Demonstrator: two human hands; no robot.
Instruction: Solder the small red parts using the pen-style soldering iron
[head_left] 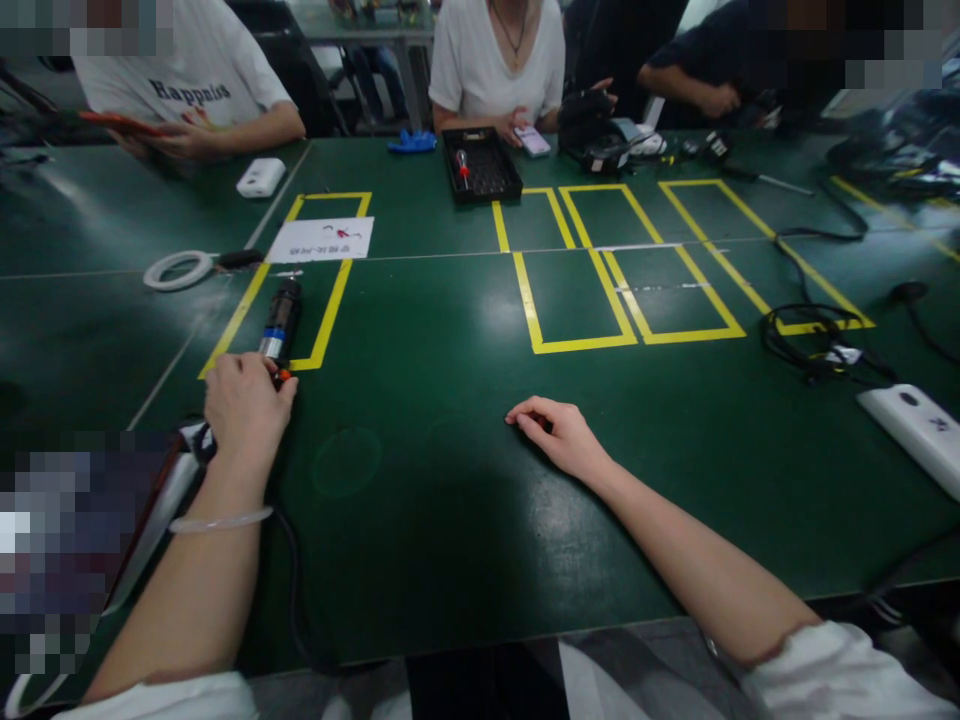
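My left hand (246,402) is closed round the near end of a black and silver electric screwdriver (281,318), which lies on the green table (420,400) inside a yellow taped rectangle (330,300). The tool's cable runs back under my left forearm. My right hand (556,433) rests on the table at centre, fingers loosely curled and pointing left, and nothing shows in it.
A white paper sheet (322,239), a white tape ring (178,270) and a white box (260,177) lie at the far left. A black parts tray (480,165) sits at the back. Coiled cables (817,335) and a white device (911,430) lie right. Three people sit opposite.
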